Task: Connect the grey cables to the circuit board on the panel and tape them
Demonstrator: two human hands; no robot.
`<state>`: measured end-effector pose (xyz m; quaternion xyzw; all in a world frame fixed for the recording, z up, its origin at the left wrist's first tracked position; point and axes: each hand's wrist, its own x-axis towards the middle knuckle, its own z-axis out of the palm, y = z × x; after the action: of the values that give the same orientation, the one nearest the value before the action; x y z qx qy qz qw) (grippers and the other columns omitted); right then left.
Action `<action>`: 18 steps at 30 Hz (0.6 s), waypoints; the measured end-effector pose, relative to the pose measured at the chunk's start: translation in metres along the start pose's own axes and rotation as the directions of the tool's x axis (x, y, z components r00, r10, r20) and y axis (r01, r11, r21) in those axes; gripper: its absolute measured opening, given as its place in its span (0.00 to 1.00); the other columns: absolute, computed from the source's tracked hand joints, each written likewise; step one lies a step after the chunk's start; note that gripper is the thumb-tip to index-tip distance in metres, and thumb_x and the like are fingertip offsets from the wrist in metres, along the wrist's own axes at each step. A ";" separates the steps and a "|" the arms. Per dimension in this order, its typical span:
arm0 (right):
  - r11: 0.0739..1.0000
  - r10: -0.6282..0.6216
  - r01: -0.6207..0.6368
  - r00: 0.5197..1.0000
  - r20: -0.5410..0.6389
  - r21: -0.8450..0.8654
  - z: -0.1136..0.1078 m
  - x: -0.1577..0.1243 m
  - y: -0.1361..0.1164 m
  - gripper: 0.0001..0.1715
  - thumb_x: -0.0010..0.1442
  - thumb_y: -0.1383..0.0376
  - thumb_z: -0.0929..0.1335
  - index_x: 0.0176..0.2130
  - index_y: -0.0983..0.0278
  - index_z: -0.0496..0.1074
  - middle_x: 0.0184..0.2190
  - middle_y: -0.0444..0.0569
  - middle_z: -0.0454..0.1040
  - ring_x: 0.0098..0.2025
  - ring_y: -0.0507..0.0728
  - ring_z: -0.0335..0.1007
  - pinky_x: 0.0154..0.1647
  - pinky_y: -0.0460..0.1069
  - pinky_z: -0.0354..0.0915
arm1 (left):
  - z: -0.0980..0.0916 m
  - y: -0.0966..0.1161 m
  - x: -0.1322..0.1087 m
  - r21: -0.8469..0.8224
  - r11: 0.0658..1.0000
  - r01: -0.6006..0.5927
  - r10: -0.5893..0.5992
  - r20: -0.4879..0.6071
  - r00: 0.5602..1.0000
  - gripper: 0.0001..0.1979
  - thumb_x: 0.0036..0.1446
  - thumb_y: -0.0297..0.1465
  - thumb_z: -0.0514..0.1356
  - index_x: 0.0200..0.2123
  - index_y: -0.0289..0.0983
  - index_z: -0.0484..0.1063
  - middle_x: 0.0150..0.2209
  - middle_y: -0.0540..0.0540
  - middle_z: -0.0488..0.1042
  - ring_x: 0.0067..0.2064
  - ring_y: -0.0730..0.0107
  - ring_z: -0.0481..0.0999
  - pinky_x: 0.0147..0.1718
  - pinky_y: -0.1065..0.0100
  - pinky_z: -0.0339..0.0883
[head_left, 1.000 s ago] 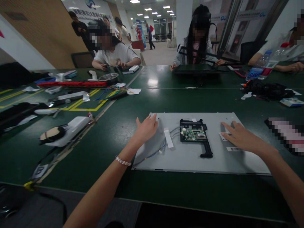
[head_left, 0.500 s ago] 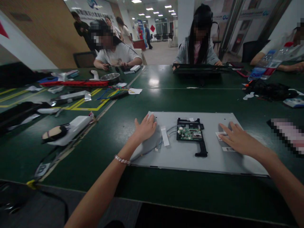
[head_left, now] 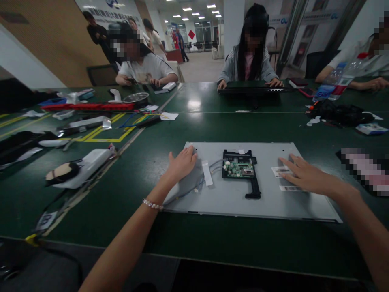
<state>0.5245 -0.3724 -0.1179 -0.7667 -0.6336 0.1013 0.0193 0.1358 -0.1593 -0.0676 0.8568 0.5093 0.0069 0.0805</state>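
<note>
While the grey panel [head_left: 212, 202] was laid flat on the green table [head_left: 194, 237], its far left corner was overlaid by the left hand [head_left: 181, 163] and its right side by the right hand [head_left: 305, 174], both spread, well apart. Whether pressure was applied could not be told. The white labels [head_left: 277, 172] were partly covered by the right hand, their print unreadable.

Dim room here, and the ceiling lights [head_left: 187, 9] burn white at the back! A bright patch of glare lands on the green table [head_left: 194, 125]; soft shadows pool on the pale panel [head_left: 225, 205] by the left hand [head_left: 182, 163] and right hand [head_left: 305, 174]. Below the table edge, near-black. Wide-angle stretch tilts the left wall [head_left: 51, 44], and pixel blocks mask the pink item [head_left: 364, 168] at right.
</note>
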 end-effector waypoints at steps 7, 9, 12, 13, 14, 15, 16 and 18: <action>0.995 -0.087 0.090 0.993 0.081 -0.030 -0.007 0.001 0.009 0.58 0.54 0.33 0.62 0.70 0.60 0.47 0.71 0.60 0.40 0.70 0.74 0.39 0.67 0.67 0.47 | -0.007 -0.001 0.001 0.057 0.998 0.037 -0.040 0.043 0.998 0.26 0.68 0.37 0.37 0.64 0.37 0.55 0.67 0.36 0.56 0.68 0.50 0.51 0.60 0.30 0.37; 0.994 -0.100 0.102 0.993 0.067 -0.027 -0.006 0.000 -0.003 0.60 0.53 0.32 0.62 0.70 0.62 0.46 0.71 0.61 0.38 0.70 0.75 0.36 0.67 0.68 0.46 | -0.007 -0.005 0.003 0.065 0.997 0.046 -0.048 0.037 0.998 0.25 0.68 0.38 0.37 0.62 0.37 0.58 0.66 0.36 0.57 0.68 0.49 0.51 0.58 0.28 0.38; 0.991 -0.133 0.133 0.989 0.065 0.005 -0.007 -0.002 -0.021 0.59 0.54 0.33 0.62 0.70 0.60 0.45 0.72 0.59 0.35 0.70 0.75 0.33 0.67 0.69 0.45 | -0.008 -0.015 0.008 0.058 0.994 0.091 -0.093 0.031 0.995 0.26 0.68 0.40 0.36 0.60 0.37 0.60 0.66 0.36 0.58 0.68 0.47 0.52 0.57 0.26 0.38; 0.987 -0.159 0.157 0.985 0.068 0.024 -0.008 -0.003 -0.026 0.57 0.55 0.34 0.62 0.70 0.58 0.44 0.72 0.57 0.35 0.70 0.75 0.32 0.67 0.69 0.45 | -0.009 -0.020 0.010 0.052 0.992 0.113 -0.115 0.031 0.993 0.26 0.68 0.40 0.36 0.59 0.37 0.61 0.65 0.35 0.58 0.68 0.47 0.52 0.57 0.26 0.38; 0.981 -0.192 0.189 0.979 0.073 0.046 -0.010 -0.004 -0.030 0.56 0.55 0.35 0.63 0.70 0.56 0.44 0.72 0.56 0.34 0.70 0.75 0.32 0.66 0.69 0.46 | -0.009 -0.025 0.012 0.046 0.990 0.136 -0.138 0.031 0.990 0.25 0.68 0.40 0.37 0.59 0.37 0.62 0.65 0.35 0.59 0.68 0.46 0.53 0.57 0.26 0.39; 0.972 -0.230 0.225 0.970 0.075 0.070 -0.011 -0.006 -0.034 0.54 0.56 0.36 0.64 0.70 0.54 0.43 0.72 0.54 0.34 0.70 0.75 0.32 0.66 0.70 0.47 | -0.009 -0.032 0.014 0.039 0.987 0.158 -0.159 0.029 0.987 0.25 0.68 0.41 0.37 0.58 0.37 0.62 0.65 0.34 0.59 0.67 0.45 0.53 0.57 0.25 0.39; 0.960 -0.271 0.264 0.960 0.075 0.095 -0.012 -0.007 -0.038 0.53 0.57 0.37 0.64 0.70 0.52 0.43 0.72 0.52 0.34 0.70 0.75 0.32 0.65 0.70 0.48 | -0.010 -0.038 0.016 0.032 0.983 0.180 -0.181 0.026 0.983 0.25 0.68 0.41 0.37 0.57 0.36 0.63 0.65 0.33 0.60 0.67 0.45 0.53 0.56 0.25 0.39; 0.931 -0.351 0.341 0.934 0.066 0.134 -0.013 -0.008 -0.047 0.51 0.58 0.40 0.65 0.70 0.49 0.42 0.72 0.49 0.32 0.70 0.73 0.33 0.65 0.69 0.50 | -0.011 -0.053 0.020 0.022 0.972 0.233 -0.233 0.018 0.972 0.25 0.68 0.41 0.37 0.55 0.35 0.64 0.65 0.31 0.59 0.67 0.42 0.53 0.54 0.23 0.39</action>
<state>0.4799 -0.3696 -0.0965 -0.6352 -0.7518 0.1683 0.0548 0.0979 -0.1154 -0.0657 0.7919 0.6055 -0.0164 0.0774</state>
